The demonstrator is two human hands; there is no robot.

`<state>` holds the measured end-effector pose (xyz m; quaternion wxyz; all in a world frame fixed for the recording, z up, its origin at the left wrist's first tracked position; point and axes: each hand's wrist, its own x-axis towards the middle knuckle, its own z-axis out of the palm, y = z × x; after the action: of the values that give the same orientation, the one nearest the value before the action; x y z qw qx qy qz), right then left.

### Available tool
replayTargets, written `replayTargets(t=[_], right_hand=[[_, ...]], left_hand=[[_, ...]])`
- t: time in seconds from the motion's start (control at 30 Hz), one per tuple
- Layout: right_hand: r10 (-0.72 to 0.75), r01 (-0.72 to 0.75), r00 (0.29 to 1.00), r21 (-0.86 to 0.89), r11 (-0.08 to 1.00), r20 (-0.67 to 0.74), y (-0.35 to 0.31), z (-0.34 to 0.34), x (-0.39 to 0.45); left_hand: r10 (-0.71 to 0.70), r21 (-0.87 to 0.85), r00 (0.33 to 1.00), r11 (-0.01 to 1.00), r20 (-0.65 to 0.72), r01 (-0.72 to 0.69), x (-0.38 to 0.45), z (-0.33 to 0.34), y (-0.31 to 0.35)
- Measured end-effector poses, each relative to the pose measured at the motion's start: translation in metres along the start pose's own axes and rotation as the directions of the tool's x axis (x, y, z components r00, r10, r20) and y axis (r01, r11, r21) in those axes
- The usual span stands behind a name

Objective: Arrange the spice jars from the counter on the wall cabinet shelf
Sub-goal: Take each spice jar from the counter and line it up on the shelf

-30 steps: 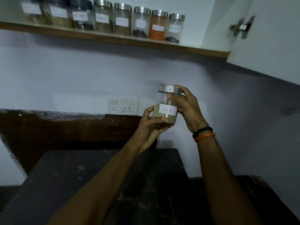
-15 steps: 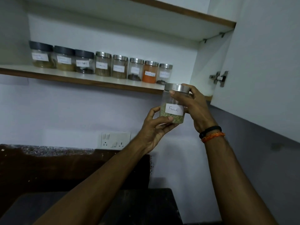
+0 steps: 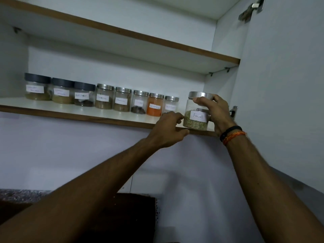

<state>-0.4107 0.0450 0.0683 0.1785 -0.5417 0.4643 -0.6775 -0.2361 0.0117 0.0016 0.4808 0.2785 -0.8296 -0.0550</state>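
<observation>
A clear fennel jar (image 3: 196,115) with a steel lid and a white label sits at the front right edge of the lower cabinet shelf (image 3: 87,113). My right hand (image 3: 214,113) grips its lid and right side. My left hand (image 3: 169,129) touches the jar's lower left side, thumb under the shelf edge. A row of several labelled spice jars (image 3: 105,97) stands on the shelf to the left, the nearest a steel-lidded one (image 3: 171,104) beside an orange-filled jar (image 3: 155,104).
The open cabinet door (image 3: 284,85) hangs close on the right, its hinge (image 3: 234,111) just behind my right hand. An upper shelf (image 3: 157,41) runs overhead. A dark counter backsplash (image 3: 122,216) lies far below.
Both hands raised the fennel jar from chest height up and right onto the shelf's right end. My view tilted upward, and the counter dropped out of sight.
</observation>
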Motion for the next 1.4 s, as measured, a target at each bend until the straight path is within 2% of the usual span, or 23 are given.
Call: replayTargets(t=[0.07,0.13,0.3,0.43,0.7,0.97,1.4], right_hand=[[-0.004,0.004,1.0,-0.031,1.0,-0.012,0.002,-0.004,0.017],[0.001,-0.002,1.0,-0.055,0.998,-0.014,0.006,-0.007,0.034],[0.008,-0.014,0.999,-0.118,0.993,-0.051,0.02,-0.005,0.073],[0.008,-0.021,0.998,-0.185,0.982,-0.069,0.036,0.002,0.103],[0.031,-0.054,0.995,-0.248,0.967,-0.097,0.075,0.013,0.15],[0.047,-0.07,0.997,-0.382,0.922,-0.068,0.105,0.026,0.189],[0.066,-0.083,0.996,-0.349,0.933,-0.062,0.138,0.031,0.218]], left_hand=[[0.168,0.235,0.984,0.956,0.055,-0.176,0.013,-0.005,-0.01],[0.198,0.343,0.962,0.905,0.187,-0.253,0.027,-0.008,-0.02],[0.024,0.42,0.859,0.865,0.512,-0.275,0.062,0.002,-0.038],[-0.056,0.447,0.767,0.838,0.639,-0.312,0.083,0.016,-0.047],[-0.05,0.432,0.698,0.816,0.714,-0.384,0.1,0.03,-0.071],[-0.039,0.399,0.709,0.847,0.705,-0.351,0.101,0.032,-0.074],[-0.055,0.362,0.709,0.886,0.703,-0.29,0.1,0.027,-0.068]])
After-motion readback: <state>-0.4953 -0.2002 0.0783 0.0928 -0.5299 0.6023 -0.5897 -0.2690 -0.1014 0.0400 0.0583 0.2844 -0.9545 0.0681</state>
